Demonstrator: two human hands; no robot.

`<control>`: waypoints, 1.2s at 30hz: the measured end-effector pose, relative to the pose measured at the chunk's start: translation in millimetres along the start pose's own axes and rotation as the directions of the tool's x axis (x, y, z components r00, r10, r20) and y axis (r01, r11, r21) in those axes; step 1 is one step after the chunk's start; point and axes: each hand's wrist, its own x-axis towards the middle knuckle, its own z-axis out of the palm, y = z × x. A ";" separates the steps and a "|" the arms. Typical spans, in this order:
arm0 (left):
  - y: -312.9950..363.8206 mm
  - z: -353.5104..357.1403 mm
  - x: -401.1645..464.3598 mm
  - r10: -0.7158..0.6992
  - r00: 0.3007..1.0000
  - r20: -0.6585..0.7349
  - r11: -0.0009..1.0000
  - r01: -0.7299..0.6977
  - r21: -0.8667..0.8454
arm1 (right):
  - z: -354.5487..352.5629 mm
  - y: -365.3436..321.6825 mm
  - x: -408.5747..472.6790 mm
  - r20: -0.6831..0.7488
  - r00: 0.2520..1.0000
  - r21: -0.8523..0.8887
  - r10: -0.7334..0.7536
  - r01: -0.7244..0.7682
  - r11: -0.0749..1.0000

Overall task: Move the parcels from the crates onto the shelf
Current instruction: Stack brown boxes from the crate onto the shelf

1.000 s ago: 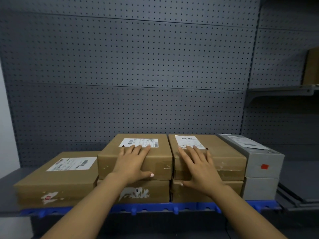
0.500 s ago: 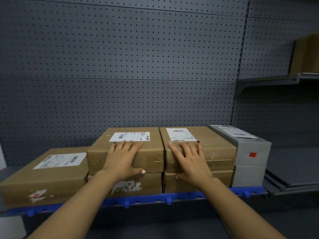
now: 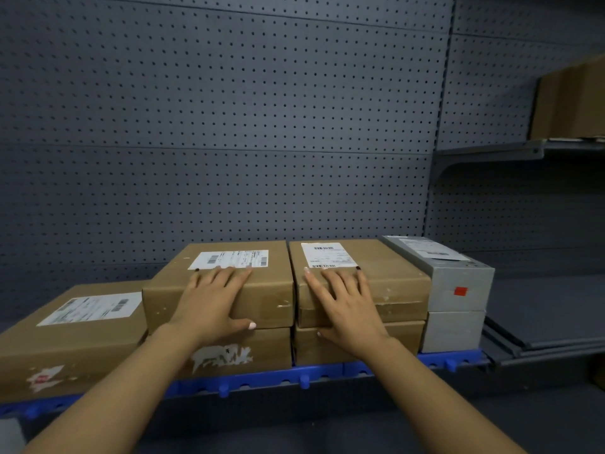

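Head view, both hands flat, left hand point(image 3: 212, 304) on left top parcel point(image 3: 262, 290), right hand point(image 3: 347, 306) on right top parcel point(image 3: 393, 276)

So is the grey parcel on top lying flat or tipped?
Flat: the upper grey parcel sits squarely on the lower grey parcel.

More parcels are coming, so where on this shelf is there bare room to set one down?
Bare patches: the top of the low brown box at the left, and the grey shelf right of the grey boxes. The middle is crowded: two brown stacks, with the left hand and right hand resting flat on them.
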 end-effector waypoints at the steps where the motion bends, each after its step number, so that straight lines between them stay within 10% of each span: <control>1: 0.1 -1.6 -1.4 -0.006 1.000 0.016 1.000 0.006 0.012 | -1.2 1.4 -1.1 -0.001 1.000 -0.006 -0.006 0.006 1.000; 22: -10.4 -16.3 -52.0 0.011 0.998 -0.064 0.999 -0.013 -0.036 | -22.4 -1.1 -7.3 0.039 0.998 -0.039 -0.039 0.041 0.998; 36: -149.4 12.3 -296.3 -0.265 0.961 0.074 0.963 0.259 0.077 | -6.4 -251.8 3.7 -0.027 0.924 0.397 -0.380 0.359 0.845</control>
